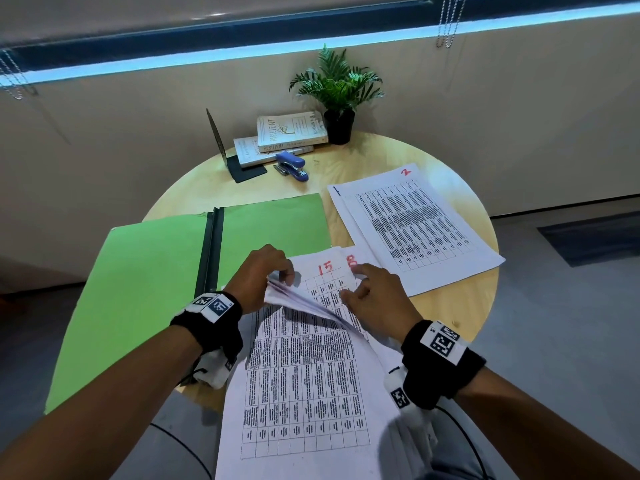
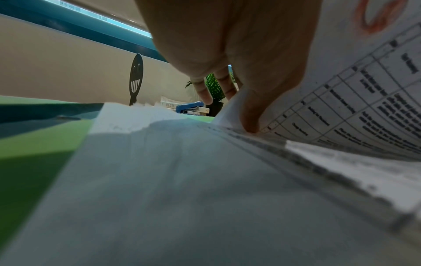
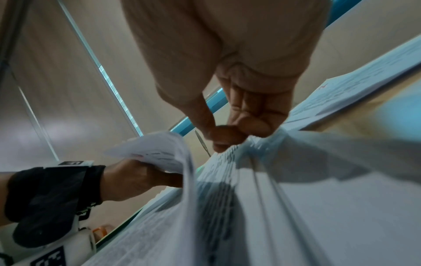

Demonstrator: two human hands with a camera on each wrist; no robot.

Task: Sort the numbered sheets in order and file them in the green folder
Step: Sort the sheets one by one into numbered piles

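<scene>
Spreading across the middle of the head view, a round table [image 1: 464, 317] of pale, smooth wood carries everything here. The green folder [image 1: 138, 282] lies open and flat on its left half, two matte card leaves joined by a dark spine strip, the near-left corner overhanging the rim. At the near edge sits the stack of numbered sheets [image 1: 304, 382], thin white paper printed with a black grid of small text; its upper sheets are bent back in a soft curl, baring pages marked 15 and 8 in red. A second, smaller pile [image 1: 415, 230] rests flat to the right, well apart from the folder, topped by a sheet marked 2. The left hand [image 1: 258, 277] curls its fingers round the lifted corner of the upper sheets, thumb tucked beneath them. The right hand [image 1: 375, 299] presses on the exposed pages, its thumb and forefinger pinched together at the paper's edge in the right wrist view. At the far rim stand a feathery potted plant [image 1: 337, 88] in a black pot, two stacked books [image 1: 291, 131] against a black metal bookend [image 1: 225, 150], and a glossy blue stapler [image 1: 291, 165].
</scene>
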